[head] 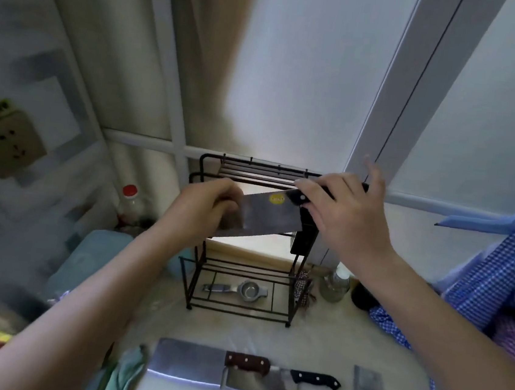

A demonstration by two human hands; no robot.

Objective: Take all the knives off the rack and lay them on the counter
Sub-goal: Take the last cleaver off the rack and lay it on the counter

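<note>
Head view: cleaver [266,215] held in the air in front of the black wire rack [245,241], above the counter [313,343]. Right hand [346,217] clamped on its black handle; left hand [207,208] pinches the blade's far-left end. Two more cleavers [187,363] [265,383] lie overlapped on the near counter.

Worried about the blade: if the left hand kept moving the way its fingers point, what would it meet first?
The left hand points right along the cleaver it pinches; next in line seems the right hand on the handle, though depth is unclear.
</note>
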